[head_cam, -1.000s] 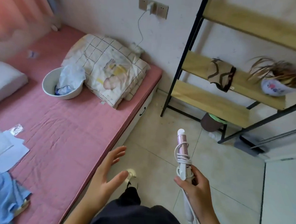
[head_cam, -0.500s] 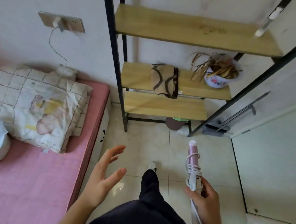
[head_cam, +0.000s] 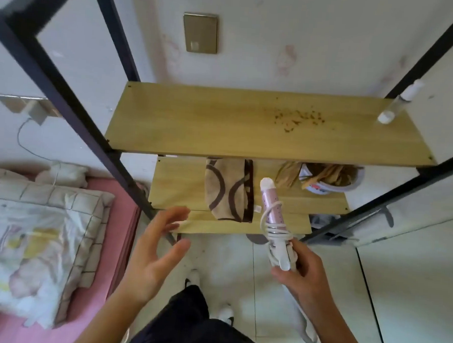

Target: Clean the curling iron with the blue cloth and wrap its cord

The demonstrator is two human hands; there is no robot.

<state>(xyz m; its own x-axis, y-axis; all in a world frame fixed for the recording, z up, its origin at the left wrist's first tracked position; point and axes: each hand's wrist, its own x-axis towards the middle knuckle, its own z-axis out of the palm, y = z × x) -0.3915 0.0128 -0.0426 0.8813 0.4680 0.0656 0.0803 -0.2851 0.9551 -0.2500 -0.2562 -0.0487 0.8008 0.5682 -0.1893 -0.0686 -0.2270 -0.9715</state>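
Note:
My right hand (head_cam: pixel 305 275) grips the white handle of the curling iron (head_cam: pixel 272 210), whose pink barrel with a white tip points up toward the shelves. The white cord (head_cam: pixel 276 231) is wound in several loops around the iron just above my fingers, and its tail hangs below my wrist. To the left, my left hand (head_cam: pixel 156 254) is held up with fingers spread and nothing in it, in front of the lower shelf. The blue cloth is out of view.
A black-framed rack stands ahead with a wooden top shelf (head_cam: pixel 262 125) and lower shelves. A brown patterned cloth (head_cam: pixel 228 188) and a pot of dried plants (head_cam: pixel 325 180) rest on the middle shelf. A bed with a pillow (head_cam: pixel 35 244) lies at the left.
The view has swung right and forward from the bed to the rack, which now looms close. The curling iron has risen in front of the middle shelf. My left hand stays open.

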